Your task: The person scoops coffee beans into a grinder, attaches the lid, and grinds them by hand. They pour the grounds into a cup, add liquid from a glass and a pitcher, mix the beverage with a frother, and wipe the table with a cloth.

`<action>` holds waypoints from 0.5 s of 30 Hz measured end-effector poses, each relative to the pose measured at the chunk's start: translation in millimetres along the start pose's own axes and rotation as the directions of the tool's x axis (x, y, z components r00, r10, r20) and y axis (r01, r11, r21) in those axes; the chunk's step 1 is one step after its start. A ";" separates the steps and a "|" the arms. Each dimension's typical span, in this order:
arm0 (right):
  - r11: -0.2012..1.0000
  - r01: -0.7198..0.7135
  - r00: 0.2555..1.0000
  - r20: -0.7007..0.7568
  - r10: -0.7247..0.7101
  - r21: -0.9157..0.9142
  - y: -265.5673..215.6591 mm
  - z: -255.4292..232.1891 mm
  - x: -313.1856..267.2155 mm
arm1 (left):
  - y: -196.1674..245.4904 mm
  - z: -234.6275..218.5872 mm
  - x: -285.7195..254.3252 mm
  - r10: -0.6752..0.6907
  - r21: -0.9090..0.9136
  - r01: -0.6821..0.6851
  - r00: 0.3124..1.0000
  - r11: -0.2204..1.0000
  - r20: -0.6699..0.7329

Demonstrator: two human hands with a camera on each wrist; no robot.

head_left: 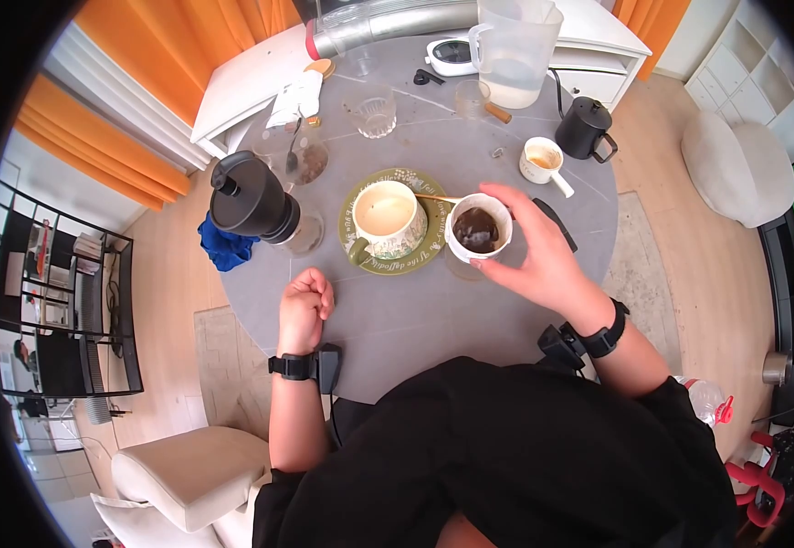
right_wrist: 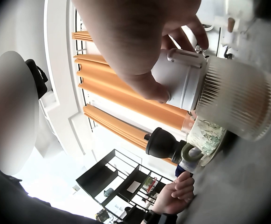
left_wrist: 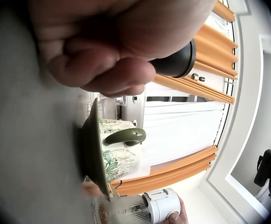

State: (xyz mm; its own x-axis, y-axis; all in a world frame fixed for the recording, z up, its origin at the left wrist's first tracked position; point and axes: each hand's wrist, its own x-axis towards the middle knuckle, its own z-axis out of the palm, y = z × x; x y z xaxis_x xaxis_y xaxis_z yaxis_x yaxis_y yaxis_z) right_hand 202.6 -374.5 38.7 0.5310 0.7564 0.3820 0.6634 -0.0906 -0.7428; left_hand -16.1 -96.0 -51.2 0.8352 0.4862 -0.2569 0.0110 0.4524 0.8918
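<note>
— Black sleeves and two wrist straps fill the bottom of the head view. Past them, the right hand has its fingers curled round the white ceramic dripper with the dark wet filter inside, holding it at the edge of the green patterned saucer.

— And the other one?

— Left hand is a loose fist on the round grey bench, gripping nothing. I'd say the dripper should come away level and slowly, so it doesn't drip into the full floral cup of pale coffee or knock the gold spoon on the saucer.

— Anything readable?

— Cream lettering runs round the saucer rim, but I can't make out the words.

— Left wrist view?

— Curled fingers close up, nothing in them; beyond sits the cup with its green handle, and the ribbed glass server under the dripper.

— Right wrist?

— Thumb and fingers pinch the dripper's white body above that ribbed server. Black grinder stands behind. No brand shows.
</note>
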 end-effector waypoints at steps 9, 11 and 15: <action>0.999 0.033 0.999 0.008 -0.033 0.004 2.5 1.2 1.5 | 4.3 3.2 -0.5 -0.027 -0.003 0.027 1.000 1.000 0.014; 1.000 0.012 1.000 0.012 -0.012 0.018 2.1 1.1 1.5 | 3.5 3.7 -0.2 -0.026 -0.003 0.026 1.000 1.000 0.005; 0.999 0.018 1.000 0.003 -0.018 -0.048 -1.3 0.7 1.4 | 1.9 3.6 0.9 0.006 -0.002 -0.006 1.000 1.000 -0.002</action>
State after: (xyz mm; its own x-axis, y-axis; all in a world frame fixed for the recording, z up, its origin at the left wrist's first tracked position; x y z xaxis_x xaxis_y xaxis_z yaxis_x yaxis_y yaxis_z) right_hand 202.2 -372.9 39.8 0.5177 0.7597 0.3934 0.6973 -0.1083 -0.7085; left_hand -13.3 -97.4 -48.5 0.8341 0.4906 -0.2521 0.0045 0.4509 0.8926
